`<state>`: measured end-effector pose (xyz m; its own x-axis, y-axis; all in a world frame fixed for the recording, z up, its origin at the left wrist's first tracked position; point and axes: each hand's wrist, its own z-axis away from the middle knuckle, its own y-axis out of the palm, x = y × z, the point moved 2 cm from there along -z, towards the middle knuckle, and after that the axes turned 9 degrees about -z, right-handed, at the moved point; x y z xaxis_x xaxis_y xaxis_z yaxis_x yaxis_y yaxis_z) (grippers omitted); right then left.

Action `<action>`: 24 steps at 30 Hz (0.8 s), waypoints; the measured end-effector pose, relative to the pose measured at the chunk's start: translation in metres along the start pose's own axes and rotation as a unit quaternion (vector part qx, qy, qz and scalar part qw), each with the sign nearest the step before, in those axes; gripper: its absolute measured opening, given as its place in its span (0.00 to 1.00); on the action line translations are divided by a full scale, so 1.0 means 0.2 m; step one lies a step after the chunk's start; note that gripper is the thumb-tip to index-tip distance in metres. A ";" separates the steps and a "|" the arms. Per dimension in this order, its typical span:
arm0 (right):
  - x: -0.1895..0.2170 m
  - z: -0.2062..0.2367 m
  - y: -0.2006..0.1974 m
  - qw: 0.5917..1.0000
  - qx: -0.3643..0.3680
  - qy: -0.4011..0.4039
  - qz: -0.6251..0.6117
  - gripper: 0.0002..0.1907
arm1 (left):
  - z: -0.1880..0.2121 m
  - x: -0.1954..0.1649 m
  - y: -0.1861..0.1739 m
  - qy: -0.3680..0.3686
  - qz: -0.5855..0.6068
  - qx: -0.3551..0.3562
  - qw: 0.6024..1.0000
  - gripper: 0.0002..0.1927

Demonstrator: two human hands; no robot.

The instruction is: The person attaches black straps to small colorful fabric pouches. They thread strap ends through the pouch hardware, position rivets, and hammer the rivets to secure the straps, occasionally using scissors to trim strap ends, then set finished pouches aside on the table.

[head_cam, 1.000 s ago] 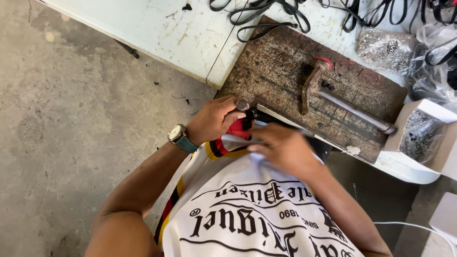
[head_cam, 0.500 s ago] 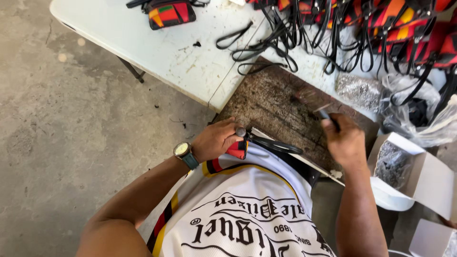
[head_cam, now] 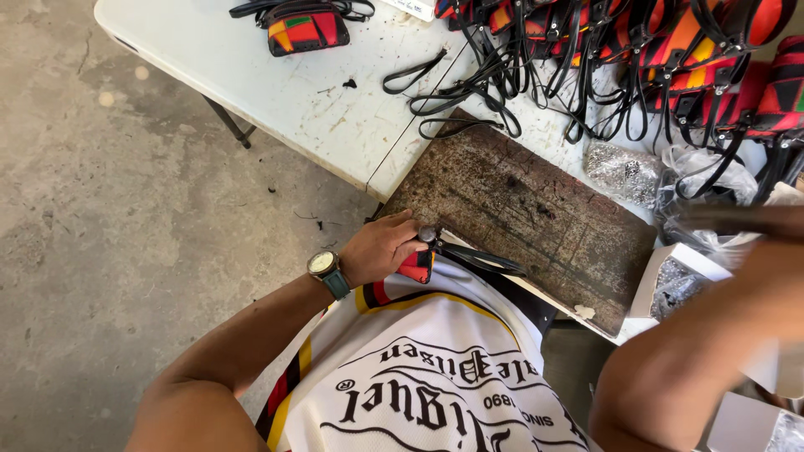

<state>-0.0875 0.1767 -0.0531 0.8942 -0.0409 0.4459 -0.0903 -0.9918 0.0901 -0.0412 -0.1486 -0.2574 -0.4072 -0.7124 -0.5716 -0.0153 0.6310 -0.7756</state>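
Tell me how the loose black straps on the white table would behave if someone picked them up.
The black straps would likely hang limp, since they lie in loose curls and loops. They look thin and narrow, so probably light. Several cross one another beside the piled bags, so lifting one may well drag others along off the white table.

One worn wooden board [head_cam: 536,209] lies on one white folding table [head_cam: 276,92]. One colourful pouch [head_cam: 303,27] stands alone at the far edge of the table, and a crowded pile of similar pouches [head_cam: 670,50] is at the right, too overlapped to count. Two clear bags of small metal parts [head_cam: 624,172] are visible, and two open white boxes [head_cam: 678,280]. One wristwatch [head_cam: 325,266] is on the left arm. One small pouch piece [head_cam: 416,266] is in the left hand [head_cam: 381,249].
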 end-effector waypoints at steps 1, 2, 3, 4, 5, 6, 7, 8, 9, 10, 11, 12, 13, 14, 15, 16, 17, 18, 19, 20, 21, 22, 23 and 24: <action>-0.03 0.07 0.08 0.983 0.138 0.019 0.117 0.10 | 0.00 -0.01 -0.01 0.011 0.020 -0.018 1.000 0.12; -0.07 0.20 0.19 0.912 0.342 0.021 0.227 0.11 | 0.00 -0.01 -0.02 0.024 0.039 -0.036 0.998 0.13; -0.10 0.30 0.24 0.813 0.497 0.029 0.302 0.11 | 0.00 -0.01 -0.04 0.037 0.057 -0.051 0.996 0.14; -0.15 0.34 0.24 0.773 0.528 0.076 0.345 0.12 | -0.01 -0.02 -0.03 0.069 0.016 -0.076 0.995 0.15; -0.17 0.38 0.20 0.765 0.504 0.137 0.376 0.16 | 0.01 -0.03 -0.04 0.103 -0.021 -0.097 0.990 0.16; -0.23 0.37 0.14 0.754 0.477 0.184 0.413 0.20 | -0.02 -0.02 -0.03 0.141 -0.057 -0.132 0.980 0.17; -0.29 0.32 0.06 0.741 0.438 0.216 0.460 0.20 | -0.07 -0.01 -0.01 0.118 -0.050 -0.114 0.985 0.15; -0.30 0.33 -0.01 0.721 0.405 0.264 0.496 0.20 | -0.04 0.01 0.00 0.082 -0.039 -0.081 0.993 0.12; -0.30 0.34 -0.08 0.745 0.394 0.236 0.485 0.18 | -0.03 0.02 0.02 0.043 -0.017 -0.037 0.998 0.11; -0.33 0.33 -0.13 0.768 0.379 0.200 0.476 0.17 | -0.03 0.03 0.03 0.041 -0.019 -0.052 0.998 0.12; -0.37 0.34 -0.17 0.799 0.352 0.152 0.463 0.16 | -0.02 0.03 0.02 0.046 -0.035 -0.077 0.995 0.12; -0.43 0.34 -0.20 0.786 0.351 0.122 0.494 0.17 | -0.03 0.04 0.02 0.054 -0.054 -0.105 0.992 0.13; -0.49 0.37 -0.22 0.768 0.355 0.101 0.524 0.18 | -0.03 0.04 0.01 0.037 -0.010 -0.103 0.994 0.12; -0.52 0.42 -0.25 0.744 0.363 0.087 0.554 0.20 | -0.03 0.04 0.01 0.014 0.040 -0.094 0.995 0.12; -0.56 0.45 -0.29 0.741 0.368 0.086 0.555 0.21 | -0.03 0.03 0.00 -0.006 0.086 -0.088 0.992 0.13; -0.60 0.47 -0.31 0.741 0.368 0.083 0.555 0.23 | -0.05 0.03 0.00 -0.023 0.104 -0.083 0.991 0.13; -0.62 0.48 -0.34 0.740 0.369 0.082 0.556 0.24 | -0.07 0.01 -0.01 -0.041 0.124 -0.075 0.989 0.12; -0.63 0.48 -0.37 0.742 0.371 0.092 0.551 0.25 | -0.07 -0.01 -0.01 -0.060 0.147 -0.064 0.985 0.11; -0.61 0.48 -0.38 0.745 0.370 0.099 0.545 0.25 | -0.08 -0.02 -0.01 -0.059 0.170 -0.066 0.981 0.11; -0.58 0.47 -0.37 0.750 0.368 0.105 0.540 0.25 | -0.09 -0.03 -0.02 -0.055 0.192 -0.071 0.977 0.11; -0.53 0.46 -0.34 0.768 0.363 0.123 0.513 0.25 | -0.10 -0.03 -0.02 -0.052 0.215 -0.074 0.972 0.11; -0.48 0.45 -0.31 0.785 0.359 0.139 0.486 0.25 | -0.10 -0.03 -0.02 -0.048 0.238 -0.077 0.967 0.11; -0.43 0.43 -0.24 0.801 0.355 0.153 0.457 0.26 | -0.10 -0.02 -0.02 -0.044 0.261 -0.082 0.961 0.12; -0.34 0.46 -0.15 0.836 0.375 0.121 0.383 0.29 | -0.09 -0.01 -0.03 -0.042 0.282 -0.087 0.955 0.12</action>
<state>-0.1052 0.1974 -0.1681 0.5766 -0.7631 0.2920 -0.2150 -0.4865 -0.8468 -0.0572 -0.1455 -0.2475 -0.3208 -0.2620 -0.9102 0.0301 0.9577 -0.2863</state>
